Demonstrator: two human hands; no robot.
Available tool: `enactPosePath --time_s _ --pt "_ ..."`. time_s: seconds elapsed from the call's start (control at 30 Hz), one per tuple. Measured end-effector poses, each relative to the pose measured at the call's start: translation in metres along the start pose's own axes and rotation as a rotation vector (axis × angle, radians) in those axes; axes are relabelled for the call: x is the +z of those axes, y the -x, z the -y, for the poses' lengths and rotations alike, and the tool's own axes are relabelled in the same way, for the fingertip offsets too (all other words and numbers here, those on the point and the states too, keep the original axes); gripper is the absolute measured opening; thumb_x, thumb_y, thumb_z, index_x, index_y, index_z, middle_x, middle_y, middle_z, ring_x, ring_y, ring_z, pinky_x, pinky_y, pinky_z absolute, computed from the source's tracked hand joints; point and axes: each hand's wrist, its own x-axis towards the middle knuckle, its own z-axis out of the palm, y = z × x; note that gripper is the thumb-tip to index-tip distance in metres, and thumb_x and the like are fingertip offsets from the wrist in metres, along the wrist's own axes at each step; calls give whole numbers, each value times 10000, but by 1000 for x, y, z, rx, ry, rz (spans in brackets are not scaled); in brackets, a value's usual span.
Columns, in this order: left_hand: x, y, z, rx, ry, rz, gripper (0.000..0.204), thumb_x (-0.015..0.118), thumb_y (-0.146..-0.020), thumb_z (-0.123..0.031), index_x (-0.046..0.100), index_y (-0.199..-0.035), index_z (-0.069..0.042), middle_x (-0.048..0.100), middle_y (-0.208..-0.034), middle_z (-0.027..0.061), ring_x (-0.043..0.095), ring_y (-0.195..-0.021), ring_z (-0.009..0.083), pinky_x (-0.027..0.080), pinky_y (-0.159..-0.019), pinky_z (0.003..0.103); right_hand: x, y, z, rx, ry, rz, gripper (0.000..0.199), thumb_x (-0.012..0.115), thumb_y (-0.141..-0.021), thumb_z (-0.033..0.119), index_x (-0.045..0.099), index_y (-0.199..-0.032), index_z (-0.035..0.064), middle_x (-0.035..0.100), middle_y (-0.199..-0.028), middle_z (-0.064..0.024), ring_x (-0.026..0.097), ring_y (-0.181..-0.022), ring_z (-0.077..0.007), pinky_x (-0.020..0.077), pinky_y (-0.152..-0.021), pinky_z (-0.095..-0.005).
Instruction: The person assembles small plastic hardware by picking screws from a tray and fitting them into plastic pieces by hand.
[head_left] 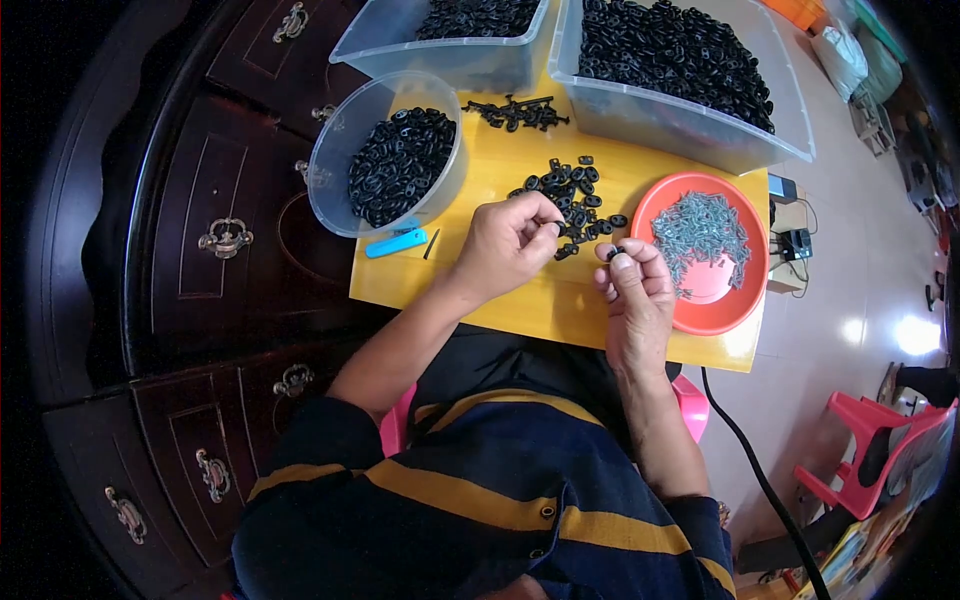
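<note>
My right hand [640, 290] is closed, pinching a small black plastic piece [616, 253] between thumb and fingertips. Just to its left, my left hand [508, 243] is closed too, thumb against the curled index finger; a dark bit shows at the tips, too small to name. Beyond both hands lies a loose pile of black oval plastic pieces with holes [577, 190]. Close to my right hand stands a round orange-red dish [708, 318] holding many small silvery screws [705, 235].
On the yellow table [390, 285] stand a clear round tub [325, 150] and two clear bins [650, 120] [430, 65] of black parts. Black stem-like pieces [517, 113] lie at the back. A blue tool [396, 243] rests near the tub. Dark drawers [200, 250] flank the left.
</note>
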Motion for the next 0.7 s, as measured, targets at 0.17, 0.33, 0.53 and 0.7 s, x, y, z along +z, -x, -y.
enactPosePath --time_s 0.17,0.33,0.53,0.7 --pt "6 6 -8 -144 378 23 33 582 -920 4 604 -945 0 617 -803 6 597 -657 57 498 -576 215 1 0 0 24 48 34 131 607 -975 81 598 -1101 46 696 -1022 -85 630 -855 -104 512 -783 -241" --pt "10 13 -14 -184 489 100 69 551 -938 1 599 -987 7 641 -880 36 594 -672 66 504 -633 215 3 2 -1 66 64 77 129 604 -977 85 599 -1100 44 697 -1016 -90 634 -846 -111 509 -786 -247" --pt "15 18 -14 -81 456 75 175 576 -942 1 596 -1115 17 635 -926 46 594 -706 65 497 -650 209 3 3 -3 82 44 57 136 601 -980 88 595 -1107 39 700 -1011 -97 657 -855 -134 520 -794 -259" --pt "18 20 -11 93 272 27 253 629 -885 71 646 -1131 17 673 -907 62 671 -731 92 518 -629 219 2 2 -4 73 21 65 140 598 -985 98 593 -1112 40 702 -1012 -96 670 -882 -139 529 -806 -266"
